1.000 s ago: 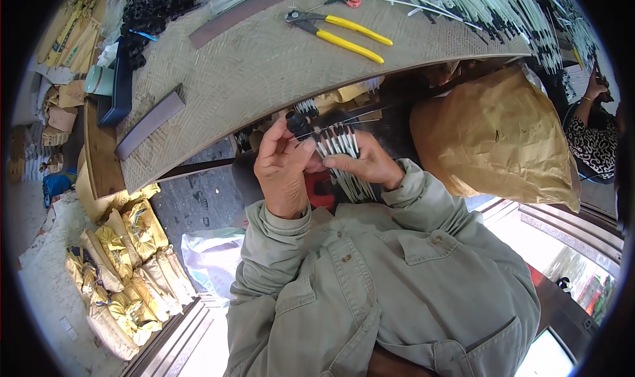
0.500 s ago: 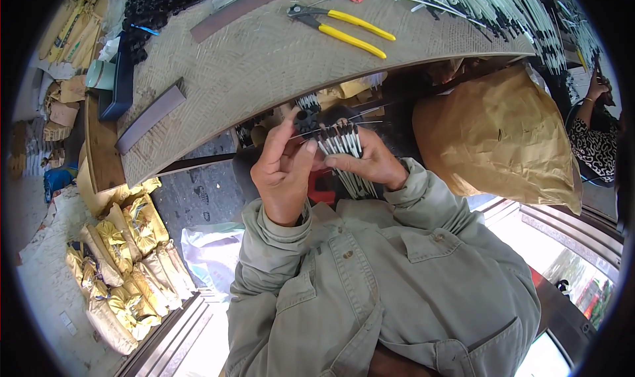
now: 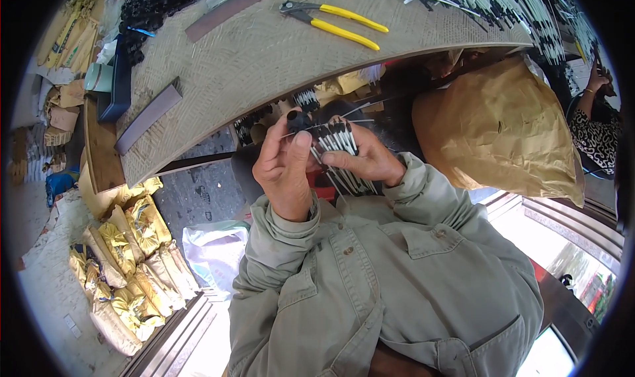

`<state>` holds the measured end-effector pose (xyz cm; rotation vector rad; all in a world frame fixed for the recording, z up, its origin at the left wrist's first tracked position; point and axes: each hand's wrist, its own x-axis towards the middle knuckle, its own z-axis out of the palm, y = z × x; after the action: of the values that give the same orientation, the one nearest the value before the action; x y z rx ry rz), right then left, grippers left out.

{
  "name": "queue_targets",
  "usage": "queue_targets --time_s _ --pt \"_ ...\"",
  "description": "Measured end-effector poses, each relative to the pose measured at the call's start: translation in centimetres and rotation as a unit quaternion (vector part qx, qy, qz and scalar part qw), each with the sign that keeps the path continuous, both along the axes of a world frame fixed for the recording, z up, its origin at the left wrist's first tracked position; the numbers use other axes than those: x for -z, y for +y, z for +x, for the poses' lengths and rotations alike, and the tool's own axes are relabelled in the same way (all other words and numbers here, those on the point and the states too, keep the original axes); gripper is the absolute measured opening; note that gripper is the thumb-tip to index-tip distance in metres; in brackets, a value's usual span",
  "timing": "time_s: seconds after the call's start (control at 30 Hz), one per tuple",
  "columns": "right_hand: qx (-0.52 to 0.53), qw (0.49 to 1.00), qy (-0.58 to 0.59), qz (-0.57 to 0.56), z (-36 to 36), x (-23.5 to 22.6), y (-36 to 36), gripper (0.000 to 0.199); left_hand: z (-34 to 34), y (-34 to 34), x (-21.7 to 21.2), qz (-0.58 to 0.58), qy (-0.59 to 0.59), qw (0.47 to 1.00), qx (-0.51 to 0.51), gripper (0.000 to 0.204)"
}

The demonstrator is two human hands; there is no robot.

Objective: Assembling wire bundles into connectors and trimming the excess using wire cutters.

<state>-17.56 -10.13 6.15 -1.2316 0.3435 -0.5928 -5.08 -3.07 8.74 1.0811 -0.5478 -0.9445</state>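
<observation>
A small black cap [image 3: 299, 120] sits at the fingertips of the left hand [image 3: 286, 168], pinched there above the thumb, with a thin white rod running right from it. Just right, the right hand [image 3: 362, 160] is closed around a bundle of black-tipped white rods [image 3: 337, 153] that fans down below the fist. Beyond both hands lies the woven-topped table [image 3: 251, 53], with yellow-handled pliers [image 3: 334, 21] at its far side and a brown paper sack [image 3: 503, 129] to the right.

Yellow-handled pliers [image 3: 337, 21] lie at frame top on the woven-topped table [image 3: 264, 59]; crumpled brown paper sack [image 3: 503, 132] sits right, yellow packets [image 3: 126, 258] lower left.
</observation>
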Motion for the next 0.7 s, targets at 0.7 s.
queue_targets --time_s 0.7 --pt "0.245 0.940 -0.237 -0.029 1.6 0.0 -0.7 0.013 -0.1 0.6 0.9 -0.085 -0.085 0.993 -0.004 0.032"
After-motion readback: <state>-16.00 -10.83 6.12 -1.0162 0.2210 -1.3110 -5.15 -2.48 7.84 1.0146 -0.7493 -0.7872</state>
